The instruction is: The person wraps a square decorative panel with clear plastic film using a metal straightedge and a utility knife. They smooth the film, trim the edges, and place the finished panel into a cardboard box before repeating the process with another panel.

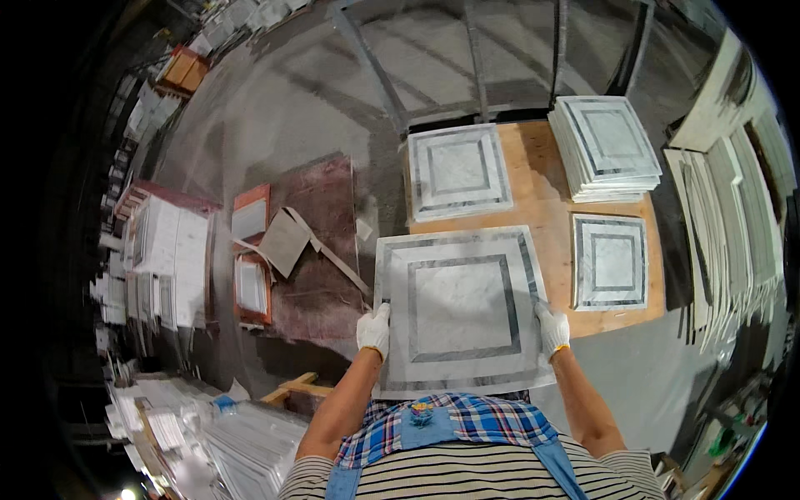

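A square white marble tile (460, 310) with grey inlaid borders is held flat in front of my body. My left hand (374, 328), in a white glove, grips its left edge. On the opposite edge my right hand (551, 330), gloved the same way, has hold of it too. The fingers of both hands are partly hidden under the tile. Beyond it is a wooden board (533, 171) bearing similar tiles: one group (460, 172) at the far left, a taller stack (607, 142) at the far right, and a lower one (610, 262) at the near right.
Upright metal posts (477, 58) stand behind the board. Pale slabs (725, 233) lean at the right. A dark red sheet (321, 250) lies on the floor to the left, with a grey piece (284, 242) on it. White stacked panels (171, 258) stand farther left; more slabs (242, 433) are at the lower left.
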The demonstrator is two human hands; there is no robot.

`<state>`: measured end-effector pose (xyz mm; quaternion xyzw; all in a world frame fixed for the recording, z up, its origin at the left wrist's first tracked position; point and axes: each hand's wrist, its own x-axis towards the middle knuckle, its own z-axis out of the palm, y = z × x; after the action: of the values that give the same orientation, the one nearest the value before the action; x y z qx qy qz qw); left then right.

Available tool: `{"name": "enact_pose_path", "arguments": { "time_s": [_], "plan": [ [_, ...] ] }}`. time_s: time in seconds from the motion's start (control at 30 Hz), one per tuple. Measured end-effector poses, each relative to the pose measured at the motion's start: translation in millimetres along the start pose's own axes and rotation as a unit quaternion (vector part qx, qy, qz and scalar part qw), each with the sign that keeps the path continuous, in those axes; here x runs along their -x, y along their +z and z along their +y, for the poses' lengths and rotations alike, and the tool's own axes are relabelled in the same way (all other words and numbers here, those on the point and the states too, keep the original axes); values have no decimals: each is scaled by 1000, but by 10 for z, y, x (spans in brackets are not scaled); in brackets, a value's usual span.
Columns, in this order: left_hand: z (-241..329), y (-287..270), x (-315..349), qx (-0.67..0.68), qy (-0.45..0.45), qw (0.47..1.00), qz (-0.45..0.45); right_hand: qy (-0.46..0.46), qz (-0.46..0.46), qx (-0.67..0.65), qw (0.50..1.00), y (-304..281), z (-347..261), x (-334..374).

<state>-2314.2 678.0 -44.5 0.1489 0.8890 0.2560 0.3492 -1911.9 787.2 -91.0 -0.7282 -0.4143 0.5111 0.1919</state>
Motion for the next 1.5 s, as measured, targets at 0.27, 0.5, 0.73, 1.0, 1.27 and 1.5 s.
{"name": "enact_pose_path", "arguments": {
  "time_s": [0.27,0.5,0.73,1.0,1.27,1.5],
  "plan": [
    [1138,535,-1258,31,-22,999,-38,-4,92,94,991,481,-795,-1177],
    [1460,1248,-3232,155,-35,982,-99,-1,129,141,982,1501,-1291,-2633],
    [1733,1935,-4837,184,15,978,-95,-7,148,171,974,2207,-1649,-3989],
    [2258,2721,-5792,160,37,983,-87,-118,168,157,966,2407,-1663,-5305],
    [2015,3100,-6220,21,92,994,-55,-17,96,274,957,2515,-1468,-5947],
    [2214,2899,-6277,-175,137,967,-125,-30,82,320,943,2531,-1508,-6065]
  ]
}}
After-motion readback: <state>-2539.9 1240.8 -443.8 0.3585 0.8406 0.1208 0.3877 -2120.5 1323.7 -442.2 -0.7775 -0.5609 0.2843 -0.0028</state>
